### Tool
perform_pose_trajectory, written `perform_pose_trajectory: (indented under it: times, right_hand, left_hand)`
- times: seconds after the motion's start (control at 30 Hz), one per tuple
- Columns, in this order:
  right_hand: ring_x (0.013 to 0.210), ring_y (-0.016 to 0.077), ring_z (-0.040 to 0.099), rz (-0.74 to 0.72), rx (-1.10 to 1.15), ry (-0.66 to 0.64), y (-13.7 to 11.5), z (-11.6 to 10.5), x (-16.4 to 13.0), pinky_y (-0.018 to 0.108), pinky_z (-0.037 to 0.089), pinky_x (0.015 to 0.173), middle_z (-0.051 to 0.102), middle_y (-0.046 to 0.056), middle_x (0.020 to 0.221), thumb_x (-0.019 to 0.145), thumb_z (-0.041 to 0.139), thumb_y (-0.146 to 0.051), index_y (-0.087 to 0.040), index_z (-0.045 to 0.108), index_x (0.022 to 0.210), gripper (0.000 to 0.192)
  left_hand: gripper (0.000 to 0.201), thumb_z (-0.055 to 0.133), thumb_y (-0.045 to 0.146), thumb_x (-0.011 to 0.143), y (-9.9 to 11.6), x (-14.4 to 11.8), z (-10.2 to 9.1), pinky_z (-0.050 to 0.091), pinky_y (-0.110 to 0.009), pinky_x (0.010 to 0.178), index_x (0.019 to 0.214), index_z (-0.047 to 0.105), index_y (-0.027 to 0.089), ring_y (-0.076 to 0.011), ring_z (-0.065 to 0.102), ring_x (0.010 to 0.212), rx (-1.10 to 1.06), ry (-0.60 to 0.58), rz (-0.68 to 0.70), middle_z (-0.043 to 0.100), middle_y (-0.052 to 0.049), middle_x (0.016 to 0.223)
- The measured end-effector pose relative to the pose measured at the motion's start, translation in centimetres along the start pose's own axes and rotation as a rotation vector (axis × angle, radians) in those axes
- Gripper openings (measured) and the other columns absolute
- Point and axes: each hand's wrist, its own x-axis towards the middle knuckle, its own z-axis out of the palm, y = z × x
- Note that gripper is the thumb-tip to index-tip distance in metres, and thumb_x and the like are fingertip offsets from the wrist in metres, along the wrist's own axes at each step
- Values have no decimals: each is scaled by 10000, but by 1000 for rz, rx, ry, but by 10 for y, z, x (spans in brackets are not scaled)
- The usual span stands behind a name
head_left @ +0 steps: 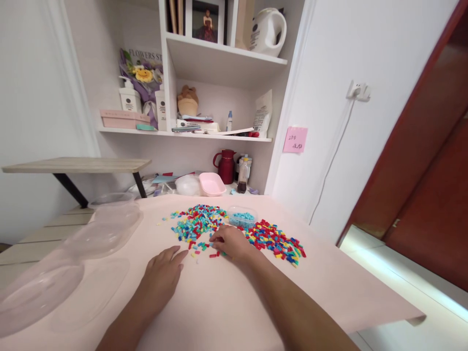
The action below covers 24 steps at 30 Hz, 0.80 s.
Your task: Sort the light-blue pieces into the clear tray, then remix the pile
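Note:
My right hand [233, 242] is at the near edge of the small coloured building bricks, its fingers curled together and pointing down. Whatever may be between those fingertips is too small to make out. To its left, my left hand [163, 274] lies open on the table with the fingers stretched out, close to a few loose bricks. A mixed pile of bricks [201, 220] spreads beyond both hands. On the right lies a second pile [274, 239], mostly red, blue and yellow. Between the piles stands a clear plastic box [243, 218] holding light blue bricks.
Several clear plastic lids and trays [104, 236] lie along the table's left side. A pink tub [212, 184] and a dark red jug [226, 166] stand at the back, below the shelves [223, 138]. A pink cloth [219, 312] covers the table.

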Motion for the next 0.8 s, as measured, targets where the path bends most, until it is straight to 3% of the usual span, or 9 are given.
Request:
perform_pose_trajectory:
  times: [0.17,0.37,0.6,0.7,0.8]
  right_hand:
    - [839,168,613,-29,14,41,-1,3,1,243,406,695,703,-1,919,735,651,-193,-263,735,816,137]
    - [796,150,600,-30,54,186,7,-4,6,233,410,690,673,21,899,780,626,-170,-235,721,850,135]
    - [803,157,589,246,27,559,42,-36,3,259,396,678,634,34,927,880,551,-274,-236,709,912,166]
    - [791,169,578,394,-19,653,57,-39,0,269,373,629,621,40,906,898,519,-332,-242,710,932,214]
    - [779,179,573,434,-20,697,66,-37,-1,274,366,609,624,47,875,898,501,-368,-240,712,944,252]
  left_hand:
    - [482,299,213,919,0,0,-1,322,-425,1099,1339,527,267,-218,411,1342,-25,14,9,482,-66,1446]
    - [479,309,214,914,-3,2,2,328,-430,1092,1335,531,276,-213,431,1325,-35,21,12,496,-56,1436]
    - [479,296,219,926,-1,2,2,329,-426,1093,1344,521,282,-215,426,1335,-10,-2,-17,480,-53,1451]
    - [484,289,215,927,-1,2,2,327,-411,1094,1348,518,283,-208,424,1335,3,-2,-7,485,-50,1446]
    - [487,284,217,928,-1,1,1,320,-415,1098,1355,510,285,-208,414,1342,1,-9,-12,473,-48,1457]
